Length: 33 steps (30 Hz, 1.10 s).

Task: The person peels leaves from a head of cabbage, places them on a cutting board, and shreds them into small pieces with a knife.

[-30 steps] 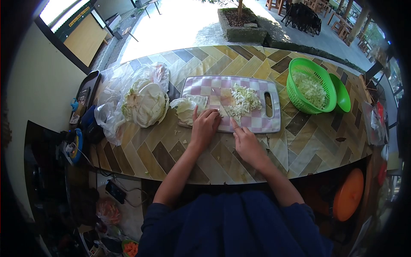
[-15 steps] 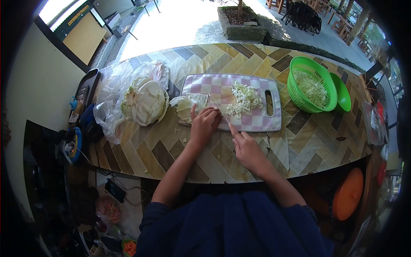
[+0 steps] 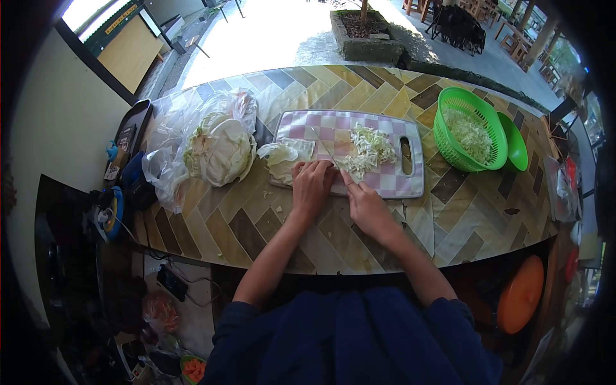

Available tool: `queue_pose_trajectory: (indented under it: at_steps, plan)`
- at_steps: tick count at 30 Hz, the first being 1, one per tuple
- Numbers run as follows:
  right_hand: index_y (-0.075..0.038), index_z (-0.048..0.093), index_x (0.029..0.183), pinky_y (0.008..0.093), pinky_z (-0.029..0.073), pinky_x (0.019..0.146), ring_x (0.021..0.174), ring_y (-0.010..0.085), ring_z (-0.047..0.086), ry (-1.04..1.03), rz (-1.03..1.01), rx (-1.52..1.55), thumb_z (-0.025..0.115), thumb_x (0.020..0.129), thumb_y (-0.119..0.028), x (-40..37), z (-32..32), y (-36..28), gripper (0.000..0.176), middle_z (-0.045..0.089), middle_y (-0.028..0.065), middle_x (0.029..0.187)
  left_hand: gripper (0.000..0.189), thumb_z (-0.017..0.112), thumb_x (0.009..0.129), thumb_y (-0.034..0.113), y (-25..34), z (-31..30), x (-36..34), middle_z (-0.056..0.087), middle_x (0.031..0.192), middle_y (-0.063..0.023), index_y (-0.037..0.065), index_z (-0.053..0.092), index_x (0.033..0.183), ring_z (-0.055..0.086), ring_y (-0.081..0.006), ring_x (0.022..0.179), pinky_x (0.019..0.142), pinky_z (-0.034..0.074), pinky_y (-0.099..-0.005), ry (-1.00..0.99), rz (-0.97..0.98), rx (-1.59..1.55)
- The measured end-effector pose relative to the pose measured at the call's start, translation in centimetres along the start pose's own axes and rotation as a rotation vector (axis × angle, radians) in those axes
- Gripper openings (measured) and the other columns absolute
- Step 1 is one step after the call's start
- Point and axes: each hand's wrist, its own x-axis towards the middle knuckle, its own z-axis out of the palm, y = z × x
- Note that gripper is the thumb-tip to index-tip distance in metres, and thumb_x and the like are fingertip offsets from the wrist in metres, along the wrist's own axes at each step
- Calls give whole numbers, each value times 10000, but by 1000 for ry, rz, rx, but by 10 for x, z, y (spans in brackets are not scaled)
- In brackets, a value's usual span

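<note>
My right hand [image 3: 368, 208] is closed round the handle of a knife [image 3: 325, 147], whose thin blade slants away to the left over the checkered cutting board [image 3: 386, 186]. Beside the blade, my left hand [image 3: 312, 187] presses bent fingers down on cabbage at the board's near edge; the fingers mostly hide that piece. Pale cabbage leaves [image 3: 284, 158] lie at the board's left end, partly past its edge. Right of the knife is a pile of shredded cabbage [image 3: 371, 149]. A partly peeled cabbage head [image 3: 222, 153] rests farther left.
Crumpled plastic bags [image 3: 162, 174] surround the cabbage head. At the right, a green basket [image 3: 446, 142] holds more shreds, with a green bowl [image 3: 517, 142] against it. The patterned table [image 3: 256, 240] has a curved near edge. A dark tray [image 3: 133, 122] stands at far left.
My left hand's thumb, stretched out before, is drawn in, and its fingers sit closer together on the cabbage. The knife stays beside them. The whole view has shifted slightly.
</note>
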Motion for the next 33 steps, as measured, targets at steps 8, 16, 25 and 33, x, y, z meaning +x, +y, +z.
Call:
queue_pose_trajectory:
  at_steps: [8,16,25,33]
  plan:
    - [-80,369,1462,469,466,797,844,423,581,45,-75,118,474,948,-97,-13,-10,7,525,564,253,918,83,657,864,188,-10,4,-9,697,1045,-10,111,670,890,635,-165,1043,1112,233,-463,98,181,71]
    - [-105,347,1475,472,483,790,854,422,593,-46,2,99,472,955,-114,-30,-13,-11,536,560,246,952,97,648,861,145,-7,4,-10,687,1065,-59,65,674,907,626,-221,1072,1138,223,-505,87,142,-32]
    - [-92,337,1481,469,476,792,839,412,586,-42,43,28,482,938,-72,-25,-1,-16,563,563,231,921,111,634,867,125,-8,4,-10,679,1072,-87,40,669,928,621,-253,1083,1136,239,-507,60,127,-51]
    - [-87,359,1469,458,476,795,848,404,587,-9,35,-25,486,935,-65,-11,1,-5,549,574,233,917,116,644,865,153,-7,1,-7,680,1033,-68,65,663,939,627,-226,1070,1147,202,-530,35,102,-26]
